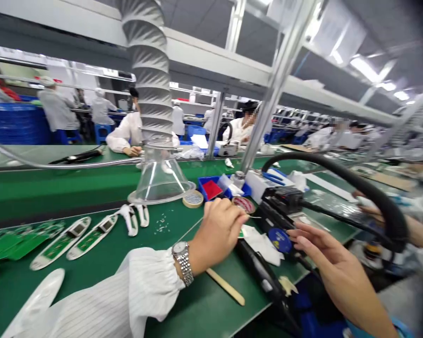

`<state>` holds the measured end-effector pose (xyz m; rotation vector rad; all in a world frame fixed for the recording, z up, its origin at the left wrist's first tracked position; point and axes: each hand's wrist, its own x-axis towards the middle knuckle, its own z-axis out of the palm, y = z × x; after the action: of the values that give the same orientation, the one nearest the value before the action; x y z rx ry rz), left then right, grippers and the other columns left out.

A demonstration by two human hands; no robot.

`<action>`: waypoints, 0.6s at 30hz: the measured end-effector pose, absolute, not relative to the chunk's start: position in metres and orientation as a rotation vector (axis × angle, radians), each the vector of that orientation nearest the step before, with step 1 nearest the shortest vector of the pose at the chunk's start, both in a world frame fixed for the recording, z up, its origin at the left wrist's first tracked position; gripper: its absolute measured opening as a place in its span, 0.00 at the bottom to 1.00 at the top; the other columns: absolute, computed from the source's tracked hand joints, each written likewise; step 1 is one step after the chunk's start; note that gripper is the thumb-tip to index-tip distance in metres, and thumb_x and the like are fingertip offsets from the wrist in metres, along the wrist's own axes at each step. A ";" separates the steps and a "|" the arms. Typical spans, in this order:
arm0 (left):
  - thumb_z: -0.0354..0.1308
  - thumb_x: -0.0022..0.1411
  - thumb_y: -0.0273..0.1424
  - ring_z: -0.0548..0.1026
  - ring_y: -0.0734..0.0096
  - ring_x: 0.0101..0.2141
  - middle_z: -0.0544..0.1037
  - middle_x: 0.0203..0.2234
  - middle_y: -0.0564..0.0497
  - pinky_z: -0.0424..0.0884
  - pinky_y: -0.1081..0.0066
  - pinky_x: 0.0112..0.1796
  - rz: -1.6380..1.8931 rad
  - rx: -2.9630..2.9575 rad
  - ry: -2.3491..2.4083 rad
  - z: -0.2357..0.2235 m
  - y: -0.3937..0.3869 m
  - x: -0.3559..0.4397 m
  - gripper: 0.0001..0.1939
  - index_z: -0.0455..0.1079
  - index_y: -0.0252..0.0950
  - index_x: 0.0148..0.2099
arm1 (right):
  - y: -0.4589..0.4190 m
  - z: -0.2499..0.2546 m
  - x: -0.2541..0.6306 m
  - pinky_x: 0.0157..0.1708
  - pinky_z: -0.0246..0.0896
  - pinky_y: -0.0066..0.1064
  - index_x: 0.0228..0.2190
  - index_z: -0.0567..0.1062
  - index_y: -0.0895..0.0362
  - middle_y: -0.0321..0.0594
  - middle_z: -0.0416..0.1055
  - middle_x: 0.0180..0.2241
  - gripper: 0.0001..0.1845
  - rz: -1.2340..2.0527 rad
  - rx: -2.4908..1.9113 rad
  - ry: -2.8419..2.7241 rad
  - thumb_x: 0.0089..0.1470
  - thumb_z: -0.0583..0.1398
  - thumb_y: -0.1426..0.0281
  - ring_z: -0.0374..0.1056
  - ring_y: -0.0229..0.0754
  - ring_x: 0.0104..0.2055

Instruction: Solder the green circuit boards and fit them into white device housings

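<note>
My left hand (218, 232), with a watch on the wrist, is closed in a pinch above the green bench. A thin pale wire (255, 217) sticks out from its fingertips, and a fine strand trails to the left behind the hand. My right hand (338, 270) is stretched out with fingers extended. Its fingertips are beside a spool with a round blue label (280, 239), next to a black device (275, 206); whether they touch it is unclear. Between the hands lie a black tool handle (262, 277) and crumpled white tissue (262, 244).
White housings with green boards (91, 237) and loose green boards (21, 241) lie left. A clear extraction hood (162, 180) hangs near tape (192, 199) and a blue bin (204, 183). A wooden stick (227, 287) lies in front. A black hose (370, 183) arches right, near a co-worker's arm.
</note>
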<state>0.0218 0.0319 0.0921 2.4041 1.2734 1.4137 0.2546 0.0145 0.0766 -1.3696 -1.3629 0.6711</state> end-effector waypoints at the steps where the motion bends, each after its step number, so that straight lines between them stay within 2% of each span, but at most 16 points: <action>1: 0.47 0.65 0.31 0.65 0.68 0.34 0.68 0.29 0.51 0.59 0.65 0.38 1.390 2.385 1.283 0.089 0.038 0.023 0.10 0.68 0.36 0.34 | 0.014 0.079 0.259 0.35 0.68 0.23 0.40 0.73 0.54 0.42 0.74 0.35 0.30 0.735 -1.334 -1.259 0.36 0.66 0.52 0.69 0.41 0.37; 3: 0.47 0.65 0.30 0.65 0.67 0.35 0.68 0.30 0.51 0.60 0.64 0.39 1.334 2.323 1.293 0.080 0.047 0.021 0.09 0.67 0.36 0.35 | 0.015 0.081 0.268 0.32 0.67 0.19 0.40 0.72 0.55 0.40 0.74 0.32 0.32 0.887 -1.239 -1.048 0.33 0.69 0.55 0.68 0.37 0.33; 5: 0.45 0.65 0.29 0.65 0.66 0.35 0.68 0.30 0.51 0.61 0.64 0.39 1.295 2.220 1.289 0.066 0.051 0.013 0.08 0.65 0.36 0.36 | 0.019 0.081 0.276 0.30 0.67 0.19 0.41 0.71 0.56 0.40 0.73 0.31 0.34 1.017 -1.136 -0.856 0.29 0.71 0.59 0.68 0.35 0.31; 7: 0.45 0.65 0.31 0.65 0.67 0.33 0.67 0.29 0.51 0.62 0.66 0.37 1.271 2.096 1.313 0.052 0.051 0.003 0.08 0.64 0.36 0.34 | 0.028 0.080 0.282 0.29 0.68 0.20 0.39 0.71 0.56 0.40 0.73 0.32 0.31 1.063 -1.076 -0.739 0.29 0.71 0.62 0.68 0.35 0.31; 10: 0.48 0.63 0.35 0.65 0.66 0.32 0.66 0.27 0.52 0.62 0.66 0.35 1.246 2.001 1.377 0.032 0.051 -0.012 0.10 0.67 0.38 0.34 | 0.049 0.084 0.291 0.30 0.67 0.20 0.32 0.68 0.54 0.39 0.73 0.32 0.17 1.035 -1.059 -0.685 0.39 0.66 0.65 0.68 0.33 0.30; 12: 0.51 0.61 0.37 0.65 0.65 0.32 0.65 0.26 0.53 0.61 0.65 0.35 1.234 2.005 1.433 0.024 0.052 -0.018 0.09 0.70 0.40 0.34 | 0.066 0.091 0.297 0.27 0.67 0.20 0.33 0.68 0.53 0.39 0.73 0.29 0.08 1.043 -1.083 -0.684 0.49 0.59 0.65 0.68 0.33 0.27; 15: 0.52 0.61 0.37 0.65 0.64 0.32 0.65 0.25 0.53 0.61 0.63 0.36 1.238 2.047 1.479 0.019 0.053 -0.022 0.09 0.71 0.41 0.35 | 0.085 0.102 0.305 0.23 0.67 0.24 0.37 0.70 0.57 0.45 0.72 0.26 0.12 1.068 -1.165 -0.732 0.54 0.51 0.66 0.68 0.36 0.25; 17: 0.51 0.62 0.36 0.65 0.64 0.33 0.67 0.27 0.52 0.60 0.62 0.37 1.238 2.074 1.480 0.020 0.053 -0.021 0.09 0.70 0.40 0.36 | 0.087 0.105 0.310 0.22 0.66 0.27 0.35 0.72 0.60 0.47 0.72 0.25 0.12 1.025 -1.221 -0.797 0.52 0.52 0.68 0.68 0.39 0.25; 18: 0.50 0.63 0.35 0.65 0.65 0.34 0.67 0.28 0.52 0.60 0.62 0.37 1.231 2.088 1.479 0.021 0.052 -0.021 0.08 0.68 0.39 0.36 | 0.085 0.105 0.311 0.20 0.64 0.26 0.33 0.72 0.60 0.44 0.70 0.22 0.10 0.959 -1.241 -0.833 0.51 0.54 0.69 0.67 0.38 0.22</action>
<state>-0.0207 0.0520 0.0210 2.0875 1.4788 1.2313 0.3111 0.0848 0.1051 -1.2409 -0.8335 0.9594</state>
